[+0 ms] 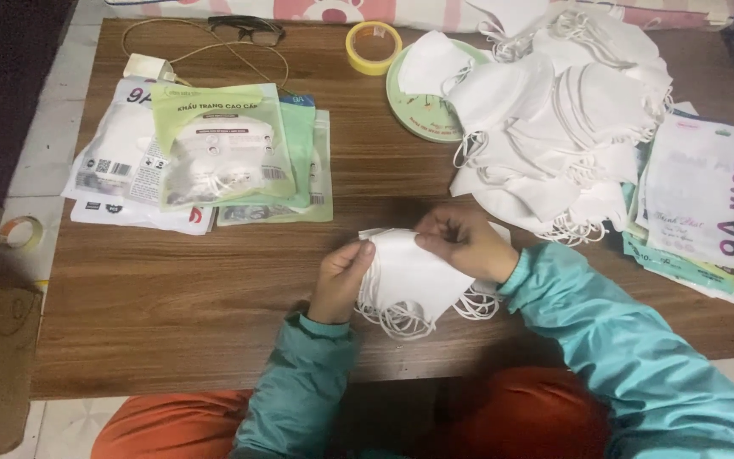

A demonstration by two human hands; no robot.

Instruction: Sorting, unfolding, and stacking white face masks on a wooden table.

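A small stack of white face masks [414, 276] is held just above the near middle of the wood-grain tabletop [172, 289]. The masks are soft, folded, curved along one side, and their thin elastic ear loops hang down in loose curls over the near edge. The left hand [341, 276] is clamped on the stack's left side, thumb on top. The right hand [465, 242] is pinched on the top edge of the stack, fingers curled together. Both sleeves are teal fabric.

A large loose heap of the same white masks [554, 127] is piled at the far right, spilling partly over a round pale green tray [409, 106]. Just beside the heap, at the right edge, flat printed plastic pouches [707, 204] are stacked. At the far left, more glossy pouches [206, 157], green and white, are fanned out, and masks are seen inside them. A roll of yellow tape [373, 47], a pair of dark-framed glasses [248, 30] and a white charger with its thin cable [148, 66] lie along the far edge. Bare laminate is left open between the left pouches and the hands.
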